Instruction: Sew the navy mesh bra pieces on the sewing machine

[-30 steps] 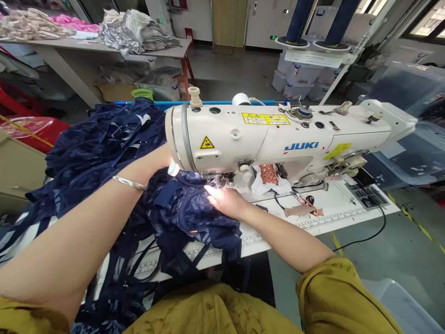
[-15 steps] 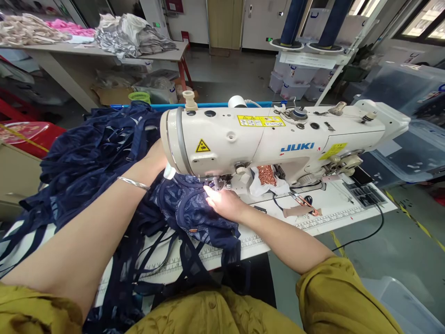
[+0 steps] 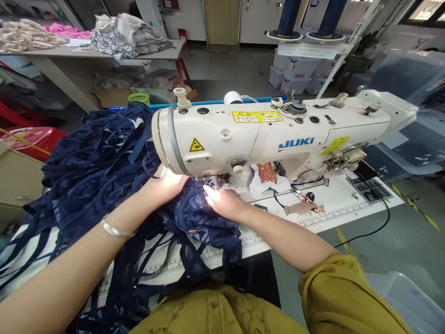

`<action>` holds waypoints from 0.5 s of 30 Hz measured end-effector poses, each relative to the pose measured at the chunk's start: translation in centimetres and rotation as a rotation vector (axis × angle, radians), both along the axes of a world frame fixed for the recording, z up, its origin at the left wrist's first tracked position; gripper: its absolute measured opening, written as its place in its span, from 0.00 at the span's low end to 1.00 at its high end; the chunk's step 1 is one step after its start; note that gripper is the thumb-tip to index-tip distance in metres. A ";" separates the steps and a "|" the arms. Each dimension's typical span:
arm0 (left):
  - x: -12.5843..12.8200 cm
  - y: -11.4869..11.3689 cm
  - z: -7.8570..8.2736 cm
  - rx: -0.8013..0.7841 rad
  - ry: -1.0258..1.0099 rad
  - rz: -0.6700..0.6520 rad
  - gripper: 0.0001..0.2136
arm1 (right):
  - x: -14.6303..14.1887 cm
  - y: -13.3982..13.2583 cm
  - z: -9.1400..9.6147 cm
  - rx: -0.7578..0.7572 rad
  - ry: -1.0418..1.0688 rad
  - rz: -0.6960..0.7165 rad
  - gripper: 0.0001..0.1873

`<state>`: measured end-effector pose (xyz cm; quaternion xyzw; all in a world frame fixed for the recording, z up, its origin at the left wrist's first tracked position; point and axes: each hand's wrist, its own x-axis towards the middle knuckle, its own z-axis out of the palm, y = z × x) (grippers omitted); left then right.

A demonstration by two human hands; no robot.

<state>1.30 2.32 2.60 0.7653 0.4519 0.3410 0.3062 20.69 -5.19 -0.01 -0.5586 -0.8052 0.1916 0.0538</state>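
A navy lace garment (image 3: 198,211) with thin straps lies under the needle and presser foot (image 3: 222,181) of a white JUKI sewing machine (image 3: 264,134). My right hand (image 3: 222,202) grips its edge just in front of the foot, index finger stretched toward the needle. On the left side of the foot, my left hand (image 3: 170,183) is closed on the same garment; glare and the machine head hide part of its fingers. A large heap of similar navy garments (image 3: 93,157) lies left of the machine, straps trailing over the table's front edge.
An open white bag of copper-coloured bits (image 3: 267,172) sits under the machine arm. Right of it lie orange-handled snips (image 3: 309,199) and a small dark tray (image 3: 368,192). Thread cones (image 3: 290,18) stand behind. Piled fabric (image 3: 128,37) covers a far table.
My left hand has come out from behind the machine head, back toward me, to the garment left of the needle. My right hand stays at the presser foot. The camera view has shifted slightly.
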 end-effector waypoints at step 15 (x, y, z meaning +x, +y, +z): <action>-1.3 1.1 -1.9 0.015 0.690 -0.393 0.28 | 1.8 2.8 -1.7 0.129 0.050 -0.197 0.18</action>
